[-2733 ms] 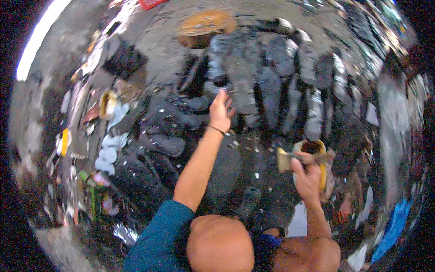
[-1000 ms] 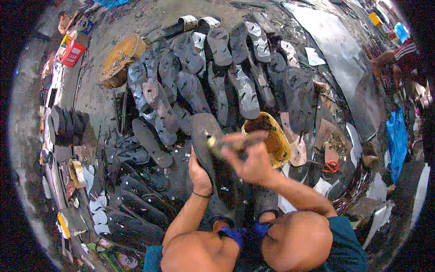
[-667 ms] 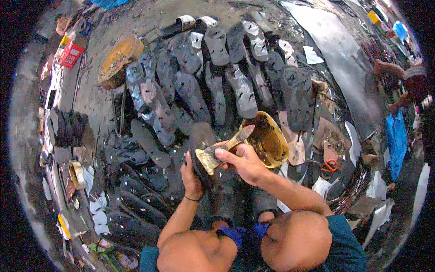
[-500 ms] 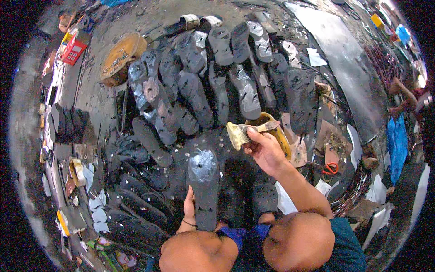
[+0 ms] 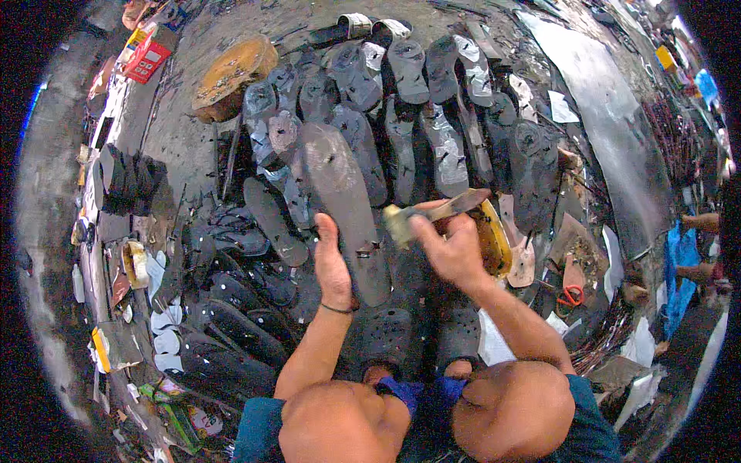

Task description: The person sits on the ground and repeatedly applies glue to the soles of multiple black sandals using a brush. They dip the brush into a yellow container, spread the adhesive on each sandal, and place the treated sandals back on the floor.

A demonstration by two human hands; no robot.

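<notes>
Showing black marks on the dark-grey flat foot-shaped sole (image 5: 340, 193), pale yellow across the brown-handled brush (image 5: 399, 226), dark smears on the yellow oblong plastic tub (image 5: 504, 255).

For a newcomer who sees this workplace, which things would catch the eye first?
Probably the many dark footwear soles crowding the upper middle. In the centre, the right hand holds a brush near a yellow tub, and a long sole is beside the left hand. The round wooden block at upper left stands out by its colour.
</notes>
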